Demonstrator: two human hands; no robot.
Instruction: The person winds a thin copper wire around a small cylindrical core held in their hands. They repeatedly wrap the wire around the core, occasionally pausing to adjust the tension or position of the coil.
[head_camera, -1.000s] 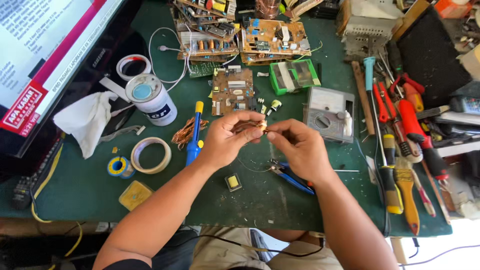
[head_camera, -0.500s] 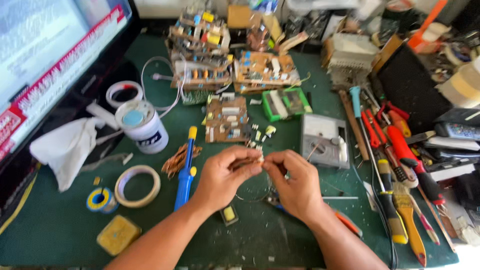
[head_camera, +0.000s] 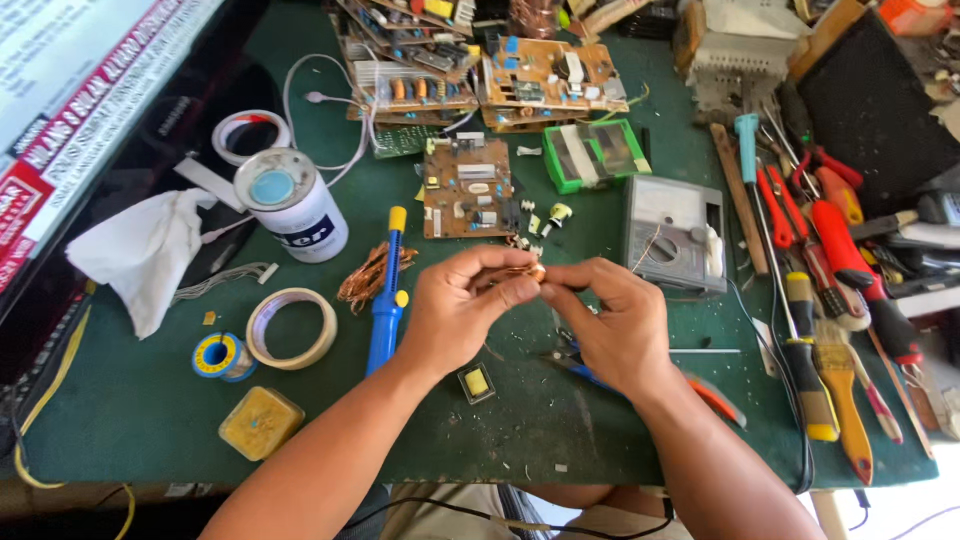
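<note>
A: Both your hands meet at the frame's centre, and your left hand and right hand pinch one small copper coil between thumbs and fingertips, held above the mat.

B: Count with me: one brown circuit board just above your hands, two more boards stacked along the top, and one grey meter right of centre.

A: Lower left, you have two tape rolls: one cream tape roll and one white roll higher up. There is one white can and one blue-handled tool beside the tangle of copper wire.

B: It's a green mat, crowded. Screwdrivers and pliers line the right edge; a dark screen fills the upper left.
</note>
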